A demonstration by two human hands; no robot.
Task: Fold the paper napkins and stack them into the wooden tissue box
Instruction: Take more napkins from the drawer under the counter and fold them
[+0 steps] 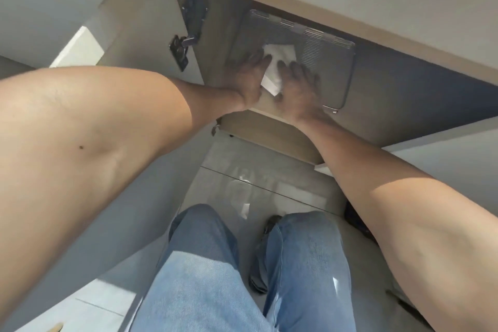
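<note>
A white paper napkin (277,62) lies on a grey laptop-like slab (328,62) that rests on a wooden table. My left hand (248,75) lies flat with its fingertips on the napkin's left edge. My right hand (299,86) presses flat on the napkin's right part and on the slab. Both hands have their fingers spread, and part of the napkin is hidden beneath them. No wooden tissue box shows in this view.
A black clip-like device (188,32) lies on the table left of the slab. The table's near edge (269,127) runs under my wrists. Below are my legs in blue jeans (242,272) and a glossy tiled floor.
</note>
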